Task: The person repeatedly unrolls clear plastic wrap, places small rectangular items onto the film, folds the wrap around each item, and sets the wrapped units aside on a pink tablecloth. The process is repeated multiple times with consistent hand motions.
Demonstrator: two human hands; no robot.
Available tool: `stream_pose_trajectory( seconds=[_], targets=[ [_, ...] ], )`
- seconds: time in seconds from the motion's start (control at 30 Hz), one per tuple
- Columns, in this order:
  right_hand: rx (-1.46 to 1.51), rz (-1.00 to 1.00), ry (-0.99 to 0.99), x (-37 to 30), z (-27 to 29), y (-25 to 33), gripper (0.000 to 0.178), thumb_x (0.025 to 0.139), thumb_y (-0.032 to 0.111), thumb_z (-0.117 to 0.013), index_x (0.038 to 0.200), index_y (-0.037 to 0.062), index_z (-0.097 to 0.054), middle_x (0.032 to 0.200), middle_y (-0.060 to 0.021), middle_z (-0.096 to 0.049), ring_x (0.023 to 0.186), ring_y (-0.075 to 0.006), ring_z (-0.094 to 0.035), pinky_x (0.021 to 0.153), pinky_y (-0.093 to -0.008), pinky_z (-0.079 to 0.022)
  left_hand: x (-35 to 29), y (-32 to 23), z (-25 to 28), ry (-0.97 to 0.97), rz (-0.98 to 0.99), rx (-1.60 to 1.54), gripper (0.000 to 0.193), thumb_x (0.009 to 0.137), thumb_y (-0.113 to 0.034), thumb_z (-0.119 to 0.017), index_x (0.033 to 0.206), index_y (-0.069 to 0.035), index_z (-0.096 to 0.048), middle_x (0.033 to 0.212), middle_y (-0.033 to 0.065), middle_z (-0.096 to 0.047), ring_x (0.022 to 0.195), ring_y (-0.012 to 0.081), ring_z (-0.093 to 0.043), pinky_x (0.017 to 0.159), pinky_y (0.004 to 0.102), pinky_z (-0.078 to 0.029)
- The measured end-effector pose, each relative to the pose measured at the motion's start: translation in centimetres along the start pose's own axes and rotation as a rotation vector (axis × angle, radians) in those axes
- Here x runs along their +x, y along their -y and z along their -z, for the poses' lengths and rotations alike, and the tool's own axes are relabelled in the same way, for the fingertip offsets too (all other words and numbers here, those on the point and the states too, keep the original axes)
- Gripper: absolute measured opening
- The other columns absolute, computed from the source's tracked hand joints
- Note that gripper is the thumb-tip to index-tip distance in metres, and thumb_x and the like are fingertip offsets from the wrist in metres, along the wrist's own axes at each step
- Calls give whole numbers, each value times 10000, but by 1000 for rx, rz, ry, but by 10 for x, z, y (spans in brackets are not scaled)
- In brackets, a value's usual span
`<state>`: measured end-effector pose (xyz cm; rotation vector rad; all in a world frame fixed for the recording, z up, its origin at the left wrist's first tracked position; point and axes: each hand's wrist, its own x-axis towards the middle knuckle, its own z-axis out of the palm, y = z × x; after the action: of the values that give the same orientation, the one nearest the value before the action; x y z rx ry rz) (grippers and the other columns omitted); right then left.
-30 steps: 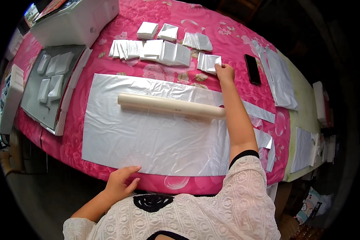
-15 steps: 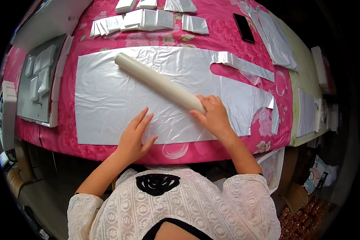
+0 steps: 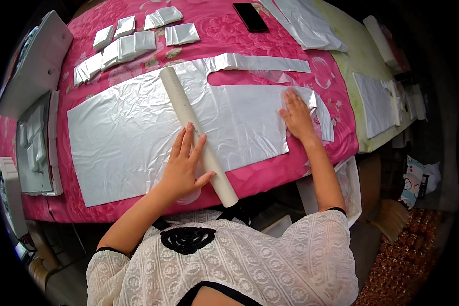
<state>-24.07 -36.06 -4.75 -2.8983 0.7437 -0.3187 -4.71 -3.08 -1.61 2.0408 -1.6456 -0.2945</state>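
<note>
A silvery-white plastic vest bag (image 3: 122,127) lies spread on the table, its bottom end to the left and its handle strips to the right. Across it rests a pale rolling tube (image 3: 181,104), slanting from the bag's far edge to past the near table edge. My left hand (image 3: 186,160) is on the tube's middle, fingers spread, not wrapped round it. At the bag's right end, by the nearer handle, my right hand (image 3: 297,116) lies flat with its fingers stretched out; it is slightly blurred and grips nothing.
Several folded plastic packets (image 3: 120,51) sit at the far left on the pink flowered tablecloth (image 3: 214,35). A black phone (image 3: 250,17) and more flat bags (image 3: 308,25) lie at the back. A grey board (image 3: 34,168) with small packets stands left; a white bin (image 3: 348,183) sits below the right edge.
My right hand has let go of the tube and moved right to the bag's handle end. The tube has turned steeper, and my left hand has come onto it. The view has shifted.
</note>
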Motion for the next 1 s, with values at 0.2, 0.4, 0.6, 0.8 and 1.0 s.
stream_pose_trajectory(
  seconds=[0.2, 0.4, 0.6, 0.8, 1.0],
  targets=[
    [-207, -353, 80, 12, 20, -41, 348, 868, 197, -494, 1137, -16, -551, 1170, -215, -559, 1080, -392, -519, 954, -438, -385, 6, -8, -3, 57, -7, -7, 808, 771, -456, -621, 1395, -56, -301, 1476, 262, -91, 1358, 437, -106, 1083, 487, -201],
    [59, -436, 262, 56, 45, -60, 339, 825, 206, -565, 1087, -8, -575, 1076, -168, -619, 1040, -299, -563, 911, -393, -417, 8, -14, 2, 87, -15, -8, 769, 760, -445, -639, 1352, -33, -372, 1468, 254, -133, 1350, 430, -134, 1082, 470, -214],
    [1209, -760, -224, 135, 95, -162, 385, 832, 269, -622, 1141, 50, -553, 1076, -70, -609, 1010, -188, -571, 818, -304, -443, 6, -10, 3, 90, -36, 6, 802, 765, -469, -621, 1381, -49, -326, 1466, 265, -130, 1349, 440, -129, 1083, 485, -205],
    [653, -1009, -224, 103, 61, -184, 300, 848, 209, -575, 1082, 23, -605, 987, -89, -644, 837, -190, -622, 697, -289, -478, 10, -15, 3, 105, -41, 0, 809, 749, -466, -634, 1372, -43, -337, 1464, 266, -137, 1347, 442, -135, 1083, 485, -208],
    [233, -332, -162, 13, 28, -55, 389, 889, 205, -501, 1182, -48, -538, 1216, -197, -546, 1143, -305, -511, 974, -346, -383, 10, -13, 0, 93, -28, 13, 788, 741, -454, -644, 1355, -41, -373, 1461, 256, -156, 1344, 433, -146, 1085, 477, -205]
  ],
)
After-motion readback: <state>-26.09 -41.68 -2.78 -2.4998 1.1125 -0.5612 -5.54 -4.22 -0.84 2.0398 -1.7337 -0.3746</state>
